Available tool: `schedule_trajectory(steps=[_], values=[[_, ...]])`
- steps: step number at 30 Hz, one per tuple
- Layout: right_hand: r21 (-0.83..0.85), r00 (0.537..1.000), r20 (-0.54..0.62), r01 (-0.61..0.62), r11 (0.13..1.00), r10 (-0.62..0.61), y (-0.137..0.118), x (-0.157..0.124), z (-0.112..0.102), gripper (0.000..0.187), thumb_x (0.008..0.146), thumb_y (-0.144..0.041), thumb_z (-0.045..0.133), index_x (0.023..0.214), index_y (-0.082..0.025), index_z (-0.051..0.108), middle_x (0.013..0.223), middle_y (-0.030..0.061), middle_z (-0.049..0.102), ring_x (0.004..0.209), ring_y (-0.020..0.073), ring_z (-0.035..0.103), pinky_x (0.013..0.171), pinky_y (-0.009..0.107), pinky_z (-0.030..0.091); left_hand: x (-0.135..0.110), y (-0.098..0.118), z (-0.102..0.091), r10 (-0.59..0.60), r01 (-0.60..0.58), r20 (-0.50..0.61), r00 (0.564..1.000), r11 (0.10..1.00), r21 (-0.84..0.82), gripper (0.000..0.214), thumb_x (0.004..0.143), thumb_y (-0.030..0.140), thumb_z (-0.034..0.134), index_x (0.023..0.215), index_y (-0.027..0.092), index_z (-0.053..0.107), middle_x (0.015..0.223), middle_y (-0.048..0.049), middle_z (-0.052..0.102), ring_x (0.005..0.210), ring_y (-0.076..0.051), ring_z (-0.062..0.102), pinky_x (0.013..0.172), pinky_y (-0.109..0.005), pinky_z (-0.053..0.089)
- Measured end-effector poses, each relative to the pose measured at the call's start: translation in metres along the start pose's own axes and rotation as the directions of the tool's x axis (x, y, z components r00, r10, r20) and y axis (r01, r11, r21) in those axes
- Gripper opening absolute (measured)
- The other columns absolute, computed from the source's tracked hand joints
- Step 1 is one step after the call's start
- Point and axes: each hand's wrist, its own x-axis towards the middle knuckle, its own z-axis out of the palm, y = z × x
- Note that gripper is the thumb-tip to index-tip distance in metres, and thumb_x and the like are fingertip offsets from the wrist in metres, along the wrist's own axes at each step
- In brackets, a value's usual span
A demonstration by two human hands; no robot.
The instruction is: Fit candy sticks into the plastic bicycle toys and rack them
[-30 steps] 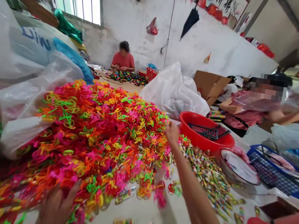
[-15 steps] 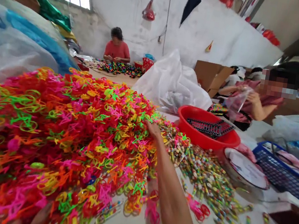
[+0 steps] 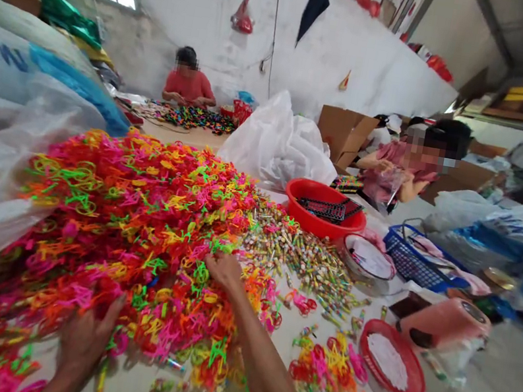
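A big heap of neon plastic toy pieces [image 3: 135, 228], pink, orange, green and yellow, covers the table in front of me. My right hand [image 3: 224, 269] reaches into the heap's near right side, fingers curled down among the pieces. My left hand [image 3: 84, 340] lies at the heap's near edge, fingers spread and pressed into the pieces. A band of small wrapped candy sticks [image 3: 305, 263] lies to the right of the heap. A smaller cluster of plastic pieces [image 3: 322, 373] sits near the table's right front.
A red basin [image 3: 322, 223] with a black tray stands behind the candy sticks, beside a blue basket [image 3: 417, 266] and a red lid [image 3: 391, 365]. A white plastic bag [image 3: 277, 145] and cardboard box [image 3: 345, 133] lie behind. Two people sit working, far back and right.
My right hand has pulled back from the heap's far right side toward me. My left hand has come further into view at the heap's near edge. The view has tilted down.
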Motion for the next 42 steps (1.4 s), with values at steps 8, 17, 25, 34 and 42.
schedule_trajectory(steps=[8, 17, 25, 34, 42], values=[[0.353, 0.956, -0.288, 0.166, 0.921, -0.061, 0.021, -0.101, -0.010, 0.034, 0.082, -0.041, 0.043, 0.096, -0.020, 0.065, 0.093, 0.0067, 0.068, 0.085, 0.0207, 0.061, 0.075, 0.032, 0.046, -0.012, 0.011, -0.005, 0.062, -0.065, 0.031, 0.998, 0.991, 0.115, 0.064, 0.079, 0.056, 0.027, 0.093, 0.005, 0.062, 0.086, -0.0209, 0.063, 0.089, -0.033, 0.057, 0.078, -0.040, 0.042], [0.179, 0.896, -0.444, 0.117, 0.977, -0.025, 0.054, -0.235, 0.032, 0.047, 0.081, -0.036, 0.047, 0.125, -0.020, 0.048, 0.135, 0.0110, 0.041, 0.126, 0.0242, 0.035, 0.101, 0.042, 0.032, -0.040, 0.019, -0.044, 0.211, -0.225, 0.232, 0.950, 0.974, 0.038, 0.052, 0.082, 0.043, 0.035, 0.112, 0.005, 0.052, 0.107, -0.0215, 0.058, 0.104, -0.033, 0.053, 0.087, -0.048, 0.037], [0.029, 0.906, -0.417, 0.097, 0.995, -0.077, -0.043, -0.191, 0.090, 0.047, 0.088, -0.026, 0.035, 0.134, -0.020, 0.035, 0.140, 0.0102, 0.035, 0.132, 0.0242, 0.021, 0.105, 0.050, 0.016, -0.137, 0.016, -0.077, 0.470, -0.475, 0.075, 0.879, 0.878, 0.058, 0.057, 0.087, 0.040, 0.034, 0.137, 0.015, 0.027, 0.146, -0.0207, 0.015, 0.132, -0.033, 0.021, 0.100, -0.054, 0.023], [0.413, 0.949, -0.301, 0.041, 0.910, 0.094, 0.048, -0.241, 0.021, 0.031, 0.080, -0.029, 0.042, 0.097, -0.017, 0.064, 0.086, 0.0060, 0.067, 0.072, 0.0183, 0.061, 0.066, 0.029, 0.047, -0.197, -0.035, -0.079, 0.697, -0.761, 0.330, 0.637, 0.638, 0.122, 0.047, 0.087, 0.034, 0.036, 0.132, 0.023, 0.039, 0.144, -0.0105, 0.029, 0.132, -0.026, 0.023, 0.104, -0.052, 0.017], [-0.095, 0.973, -0.199, -0.139, 0.986, 0.118, 0.055, -0.240, 0.025, 0.042, 0.073, -0.017, 0.046, 0.114, -0.017, 0.054, 0.101, 0.0090, 0.062, 0.088, 0.0207, 0.057, 0.073, 0.029, 0.039, -0.175, 0.028, -0.037, 0.591, -0.615, 0.313, 0.743, 0.788, -0.028, 0.041, 0.087, 0.031, 0.038, 0.127, 0.025, 0.045, 0.143, -0.0098, 0.031, 0.131, -0.028, 0.026, 0.101, -0.060, 0.014]])
